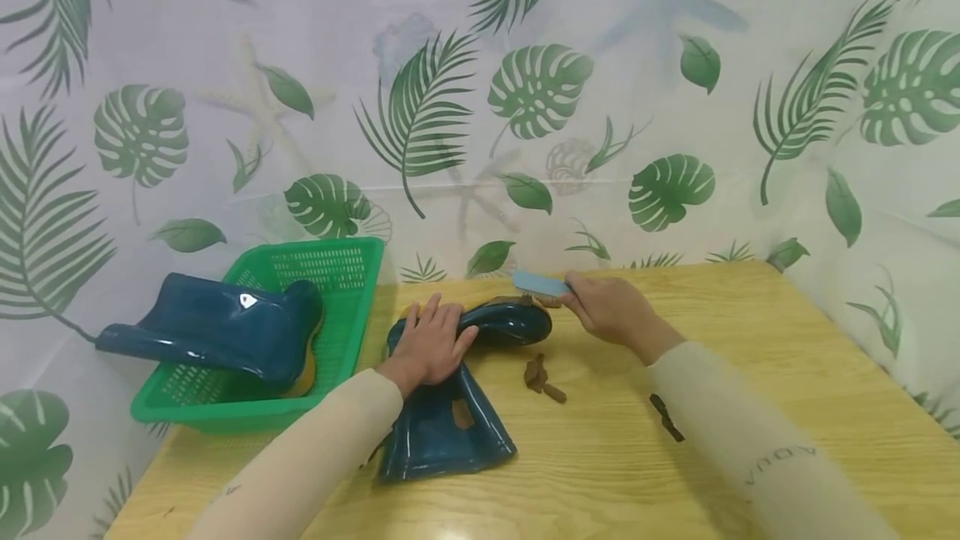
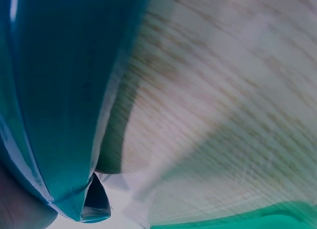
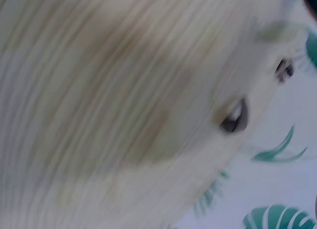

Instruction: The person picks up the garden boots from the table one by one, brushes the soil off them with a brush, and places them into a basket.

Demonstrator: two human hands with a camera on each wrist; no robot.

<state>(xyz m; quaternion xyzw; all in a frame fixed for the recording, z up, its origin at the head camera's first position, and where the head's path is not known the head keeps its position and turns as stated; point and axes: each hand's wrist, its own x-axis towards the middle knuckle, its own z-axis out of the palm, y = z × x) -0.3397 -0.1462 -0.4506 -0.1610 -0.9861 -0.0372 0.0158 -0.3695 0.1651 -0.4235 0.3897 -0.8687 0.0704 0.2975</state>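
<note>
A glossy dark blue rain boot (image 1: 450,432) lies on its side on the table, its opening toward me and its toe to the right. My left hand (image 1: 427,348) presses on the boot around the ankle, fingers spread over it. In the left wrist view the blue boot (image 2: 64,90) fills the left side, with a blurred bit of finger at its lower edge. My right hand (image 1: 611,307) grips a light blue brush (image 1: 542,284), its bristles down at the brown dirt on the boot's upturned sole near the toe.
Brown clumps (image 1: 536,374) lie beside the boot, and a dark piece (image 1: 666,417) is by my right sleeve. At the left stands a green basket (image 1: 352,332) with a second blue boot (image 1: 225,327) lying across it. A leaf-patterned cloth (image 1: 540,190) hangs behind the wooden table (image 1: 750,340).
</note>
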